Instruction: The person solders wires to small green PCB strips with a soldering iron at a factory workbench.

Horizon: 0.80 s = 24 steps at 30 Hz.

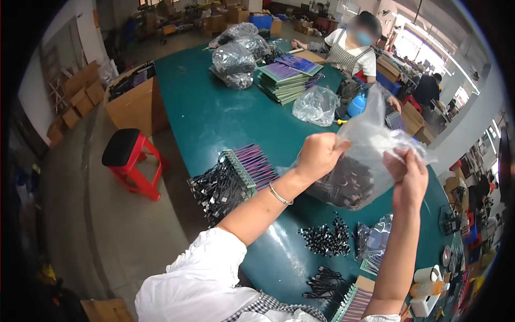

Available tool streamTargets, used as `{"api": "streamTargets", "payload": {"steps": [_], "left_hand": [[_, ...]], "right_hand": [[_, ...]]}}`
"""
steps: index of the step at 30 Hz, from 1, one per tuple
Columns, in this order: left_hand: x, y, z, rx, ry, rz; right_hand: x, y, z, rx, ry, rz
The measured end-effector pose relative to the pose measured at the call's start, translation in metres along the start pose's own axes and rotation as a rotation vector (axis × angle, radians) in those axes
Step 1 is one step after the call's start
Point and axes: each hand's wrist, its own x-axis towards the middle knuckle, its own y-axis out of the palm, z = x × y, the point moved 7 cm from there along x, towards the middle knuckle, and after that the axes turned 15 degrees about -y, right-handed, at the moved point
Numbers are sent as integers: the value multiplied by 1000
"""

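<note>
Both my arms reach forward over the green table [214, 123]. Between them stands a clear plastic bag [370, 129] with many small dark parts [348, 185] in its lower half. My left hand [320, 155] pinches the left side of the bag's upper edge. Gathered plastic at the right side is gripped by my right hand [409, 174]. Below the bag lies a loose pile of small black parts [326, 236]. Left of my left forearm is a stack of green circuit strips with purple wires [252, 163], black cables [217, 188] hanging from it.
A red stool with a black seat [131, 158] stands left of the table by a cardboard box [137, 102]. Filled plastic bags [234, 61] and stacked strips [287, 80] sit at the far end. Across the table a co-worker [351, 53] sits near a blue bottle [356, 105].
</note>
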Motion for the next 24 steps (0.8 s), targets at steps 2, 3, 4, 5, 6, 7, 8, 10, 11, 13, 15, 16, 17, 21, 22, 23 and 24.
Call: {"api": "streamTargets", "payload": {"steps": [2, 3, 4, 5, 6, 7, 8, 10, 11, 13, 15, 16, 17, 21, 22, 23, 24], "left_hand": [[8, -5, -18, 108, -98, 98], [17, 0, -14, 206, -172, 194], [25, 7, 0, 276, -282, 250], [29, 16, 26, 305, -390, 333], [28, 22, 55, 336, -503, 381], [25, 24, 92, 236, -612, 429], [21, 23, 114, 181, -747, 458], [27, 17, 136, 191, -772, 444], [29, 11, 155, 167, -794, 408], [32, 20, 176, 178, -707, 574], [21, 36, 198, 124, -771, 715], [10, 41, 199, 133, -826, 779], [5, 44, 197, 131, -822, 793], [-5, 30, 181, 137, -832, 761], [-3, 28, 168, 208, -711, 744], [-5, 19, 163, 403, -678, 754], [-4, 6, 166, 513, -607, 773]], "right_hand": [[6, 2, 3, 48, 60, -38], [12, -2, -9, 31, 97, -21], [20, -8, -25, 12, 129, -11], [25, -7, -48, -10, 154, 29], [27, -11, -69, -39, 183, 58], [20, -2, -79, 17, 247, 62], [13, 6, -92, 67, 307, 50], [10, 3, -111, -42, 320, 157], [-1, 13, -107, -184, 313, 221], [-24, 19, -106, -353, 306, 342], [-43, 7, -127, -478, 285, 465], [-55, 5, -126, -581, 252, 551], [-67, 2, -128, -549, 329, 575], [-95, -1, -129, -587, 264, 624], [-102, -6, -127, -592, 269, 619], [-113, -12, -127, -609, 331, 600], [-125, -11, -123, -620, 383, 586]]}}
